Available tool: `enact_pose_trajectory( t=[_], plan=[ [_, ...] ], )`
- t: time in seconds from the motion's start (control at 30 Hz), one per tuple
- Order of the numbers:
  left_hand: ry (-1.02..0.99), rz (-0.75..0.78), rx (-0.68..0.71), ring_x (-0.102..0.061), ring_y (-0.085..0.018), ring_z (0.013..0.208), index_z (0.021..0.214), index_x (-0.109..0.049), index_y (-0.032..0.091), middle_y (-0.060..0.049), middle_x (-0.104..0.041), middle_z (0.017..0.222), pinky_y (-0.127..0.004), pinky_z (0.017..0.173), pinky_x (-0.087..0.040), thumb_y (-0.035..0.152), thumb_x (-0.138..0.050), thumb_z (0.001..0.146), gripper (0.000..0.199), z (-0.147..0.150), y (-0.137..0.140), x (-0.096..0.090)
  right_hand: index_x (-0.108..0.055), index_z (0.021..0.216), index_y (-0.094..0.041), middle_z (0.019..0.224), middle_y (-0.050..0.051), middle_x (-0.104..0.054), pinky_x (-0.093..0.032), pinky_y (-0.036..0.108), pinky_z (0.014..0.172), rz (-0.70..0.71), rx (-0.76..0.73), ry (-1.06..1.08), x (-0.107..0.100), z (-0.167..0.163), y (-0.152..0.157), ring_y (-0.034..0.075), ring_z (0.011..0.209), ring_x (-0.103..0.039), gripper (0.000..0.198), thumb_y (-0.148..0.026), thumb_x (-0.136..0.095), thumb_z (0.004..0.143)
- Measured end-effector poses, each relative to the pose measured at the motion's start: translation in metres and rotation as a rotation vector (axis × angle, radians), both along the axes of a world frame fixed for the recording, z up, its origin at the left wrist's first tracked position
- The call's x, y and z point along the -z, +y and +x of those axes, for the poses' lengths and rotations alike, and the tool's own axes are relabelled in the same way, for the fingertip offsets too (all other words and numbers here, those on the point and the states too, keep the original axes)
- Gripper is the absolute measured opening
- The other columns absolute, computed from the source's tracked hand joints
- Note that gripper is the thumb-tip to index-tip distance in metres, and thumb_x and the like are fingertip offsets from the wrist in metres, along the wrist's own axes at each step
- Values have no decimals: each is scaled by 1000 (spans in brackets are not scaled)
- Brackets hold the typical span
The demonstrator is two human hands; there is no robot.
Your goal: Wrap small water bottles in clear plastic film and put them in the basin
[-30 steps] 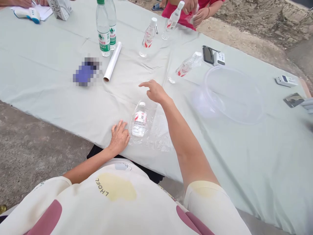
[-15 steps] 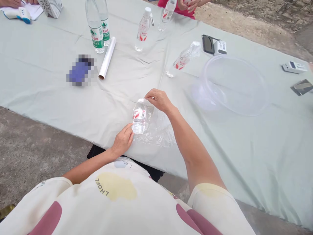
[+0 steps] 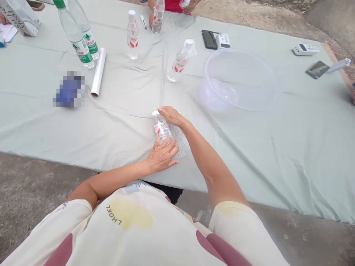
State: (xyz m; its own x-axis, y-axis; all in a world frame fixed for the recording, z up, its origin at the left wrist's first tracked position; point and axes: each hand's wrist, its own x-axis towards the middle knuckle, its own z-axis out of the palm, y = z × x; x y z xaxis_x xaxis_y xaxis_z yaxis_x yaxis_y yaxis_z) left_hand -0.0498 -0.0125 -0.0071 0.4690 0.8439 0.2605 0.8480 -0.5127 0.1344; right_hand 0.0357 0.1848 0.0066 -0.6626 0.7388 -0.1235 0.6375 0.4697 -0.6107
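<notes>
A small clear water bottle [image 3: 162, 127] with a white cap and a red-and-white label lies tilted on the table, cap end away from me. Crinkled cling film [image 3: 181, 142] spreads under and along its right side. Across the bottle's lower end rests my left hand [image 3: 163, 155], its fingers spread and partly covering the base. My right hand [image 3: 170, 114] is beside the cap and neck, fingers closed together on the edge of the film there. Its fingertips are partly hard to make out.
Left of centre lie a cling film roll [image 3: 98, 72] and a blurred blue item [image 3: 68, 90], near tall green-labelled bottles [image 3: 81, 51]. Ahead stand a small bottle [image 3: 132, 37] and a film-topped bottle [image 3: 179, 62]. A clear plastic basin [image 3: 238, 107] is at right. A person [image 3: 173, 5] sits opposite.
My left hand has moved right, from pinching beside the bottle's base to spreading over it. The bottle has tilted, and the film is drawn closer in. The view has shifted to the right.
</notes>
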Motion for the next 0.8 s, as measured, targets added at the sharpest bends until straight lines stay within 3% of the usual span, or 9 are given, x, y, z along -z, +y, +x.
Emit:
enact_pose_trajectory(
  t=[0.1, 0.17, 0.3, 0.37, 0.47, 0.53, 0.6, 0.7, 0.8],
  plan=[
    [74, -27, 31, -49, -34, 127, 116, -62, 15, -17, -63, 126, -55, 108, -31, 51, -58, 91, 44, 18, 19, -7, -72, 86, -17, 124, 13, -66, -42, 46, 100, 124, 68, -62, 0, 4, 5, 31, 119, -53, 48, -56, -44, 95],
    [117, -59, 50, -51, -36, 122, 115, -62, 12, -18, -65, 112, -55, 108, -29, 55, -56, 91, 49, 31, 30, -10, -73, 99, -17, 132, 15, -61, -39, 50, 103, 232, 172, -42, 1, 14, 11, 34, 125, -49, 39, -51, -56, 91],
    [127, -116, 90, -53, -37, 114, 119, -61, 8, -23, -62, 119, -56, 110, -24, 61, -58, 87, 62, 55, 50, -10, -66, 121, -16, 125, 16, -63, -46, 44, 95, 283, 322, 127, -7, 46, 18, 27, 107, -60, 40, -42, -52, 95],
    [78, -169, 116, -52, -40, 116, 125, -59, 8, -27, -54, 133, -58, 109, -24, 59, -64, 85, 65, 66, 59, -7, -66, 122, -18, 121, 13, -65, -49, 41, 90, 264, 289, 185, -15, 56, 14, 24, 97, -61, 39, -42, -48, 97],
    [-94, -291, 175, -48, -45, 124, 129, -57, 11, -27, -50, 140, -63, 108, -25, 48, -74, 79, 64, 86, 78, -2, -70, 117, -25, 121, 9, -64, -48, 41, 93, 261, 76, 166, -23, 60, 2, 24, 103, -59, 33, -42, -52, 96],
    [-238, -329, 233, -46, -45, 127, 121, -63, 14, -22, -60, 131, -62, 110, -25, 39, -78, 76, 53, 100, 92, 1, -74, 112, -28, 125, 9, -61, -47, 43, 94, 270, -52, 86, -24, 58, -3, 27, 111, -56, 28, -43, -61, 92],
    [-361, -344, 284, -49, -42, 126, 104, -69, 18, -14, -69, 113, -56, 112, -29, 32, -76, 77, 32, 113, 101, 3, -76, 105, -27, 127, 10, -59, -48, 43, 89, 281, -70, -11, -21, 59, -4, 29, 112, -54, 28, -46, -68, 86],
    [-460, -466, 393, -55, -38, 122, 83, -69, 20, -9, -72, 100, -49, 111, -35, 21, -76, 73, 13, 120, 97, 2, -76, 101, -25, 129, 11, -55, -49, 42, 80, 281, 58, -92, -17, 69, -2, 30, 107, -55, 34, -50, -75, 78],
    [-448, -608, 599, -61, -33, 115, 72, -65, 21, -8, -73, 103, -46, 110, -37, 17, -82, 64, 19, 103, 67, -3, -71, 109, -25, 132, 10, -50, -50, 41, 76, 225, 220, -67, -13, 86, -2, 27, 97, -60, 43, -51, -77, 75]
  ],
)
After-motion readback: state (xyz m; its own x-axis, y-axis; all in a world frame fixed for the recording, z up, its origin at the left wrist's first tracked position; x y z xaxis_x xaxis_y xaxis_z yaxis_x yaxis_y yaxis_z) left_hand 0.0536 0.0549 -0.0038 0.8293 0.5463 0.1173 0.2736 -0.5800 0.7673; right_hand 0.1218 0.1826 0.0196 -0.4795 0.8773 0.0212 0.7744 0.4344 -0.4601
